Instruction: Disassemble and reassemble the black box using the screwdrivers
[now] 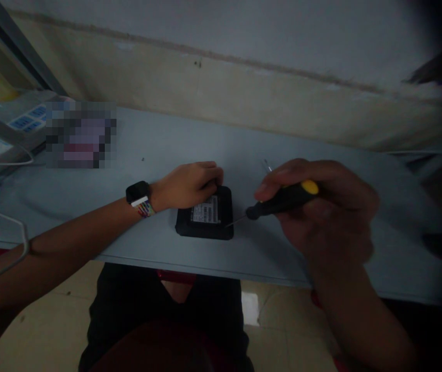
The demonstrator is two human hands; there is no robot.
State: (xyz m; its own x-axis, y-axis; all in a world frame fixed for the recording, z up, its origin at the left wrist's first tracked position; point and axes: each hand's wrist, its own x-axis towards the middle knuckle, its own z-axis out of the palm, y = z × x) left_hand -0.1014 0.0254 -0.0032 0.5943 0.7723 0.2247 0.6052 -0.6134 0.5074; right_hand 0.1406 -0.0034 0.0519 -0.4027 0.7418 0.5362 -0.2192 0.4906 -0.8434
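A flat black box (225, 204) with rounded corners and a white printed label lies on the grey table. My left hand (190, 183) reaches over its far left part, fingers curled down at the back edge and holding it. My right hand (329, 206) grips a screwdriver (279, 200) with a black handle and a yellow end. Its thin shaft points left, and the tip appears to meet the box near the front right corner. Behind my right fingers a second metal shaft (268, 165) shows; the rest of it is hidden.
A blurred-out flat object (83, 139) lies at the back left beside packets with blue print (29, 119). A white cable (23, 232) loops at the left edge. One tiny dark piece (142, 159) sits on the grey table (159, 132). The wall rises behind it.
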